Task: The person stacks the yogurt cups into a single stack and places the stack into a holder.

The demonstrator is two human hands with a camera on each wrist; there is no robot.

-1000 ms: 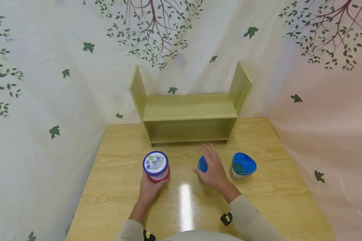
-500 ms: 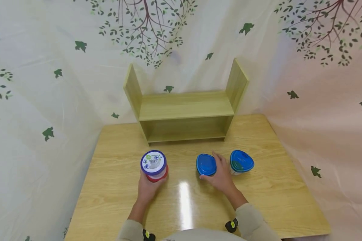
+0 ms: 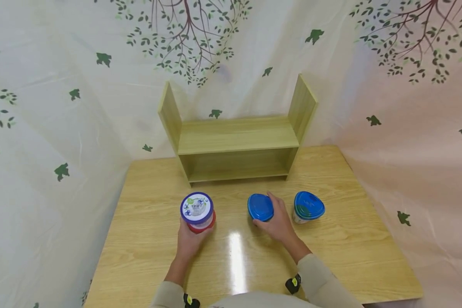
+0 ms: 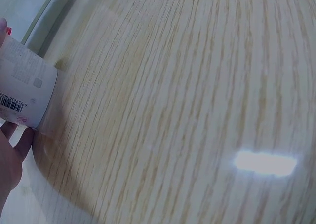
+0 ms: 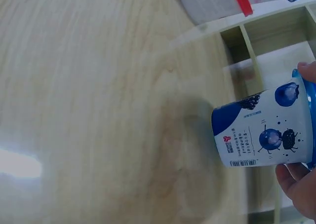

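blue-lidded tub (image 3: pixel 260 206) in front of the right half of the wooden shelf (image 3: pixel 238 137) and apart from it, pinched between the thumb and curled fingers of the right hand (image 3: pixel 282 223); whether lifted or resting on the table (image 3: pixel 138 239), cannot tell. in front of the shelf's left end, a purple-lidded tub (image 3: pixel 196 208) stacked on a red-rimmed tub (image 3: pixel 211 223), with the lower one gripped by the thumb and fingers of the left hand (image 3: pixel 191 239). off the shelf's front right corner, a second blue-lidded tub (image 3: pixel 309 206), crowding the right hand on that side. at both ends of the shelf's upper board, upright side panels (image 3: pixel 303 107), hemming it in; behind the shelf, a pale backdrop (image 3: pixel 100 124) printed with branches and green leaves. on the blue-lidded tub in the right hand, blueberry and blackberry drawings, a barcode, a small red mark and print too small to read. on the red-rimmed tub, a barcode with partly hidden digits, plus faint grey print. on the purple-edged lid, blueberry pictures and lettering too blurred to read.
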